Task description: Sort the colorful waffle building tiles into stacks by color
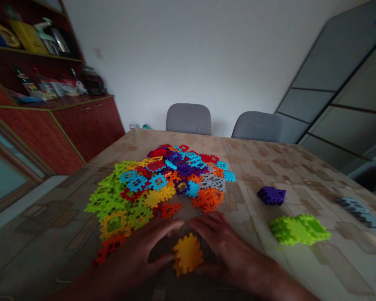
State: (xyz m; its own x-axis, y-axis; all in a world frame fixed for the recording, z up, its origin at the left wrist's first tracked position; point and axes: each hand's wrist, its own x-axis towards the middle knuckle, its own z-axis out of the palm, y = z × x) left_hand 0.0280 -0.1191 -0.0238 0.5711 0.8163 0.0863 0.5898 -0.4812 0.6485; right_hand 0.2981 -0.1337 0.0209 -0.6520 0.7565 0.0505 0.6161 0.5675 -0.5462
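Observation:
A yellow-orange block of joined plastic tiles (187,253) rests on the patterned table (269,159) close to me. My left hand (144,251) lies to its left, thumb touching the block's side and fingers stretched over its top. My right hand (221,242) lies to its right, fingers stretched toward the left hand and thumb under the block's edge. Both hands cup the block between them. Just beyond them spreads a pile of loose interlocking tiles (159,184) in green, blue, red, orange, purple, yellow and grey.
A purple tile cube (272,195), a green tile block (299,229) and a grey tile piece (360,211) sit on the right of the table. Two grey chairs (188,118) stand at the far edge. A wooden cabinet (65,121) with cluttered shelves fills the left.

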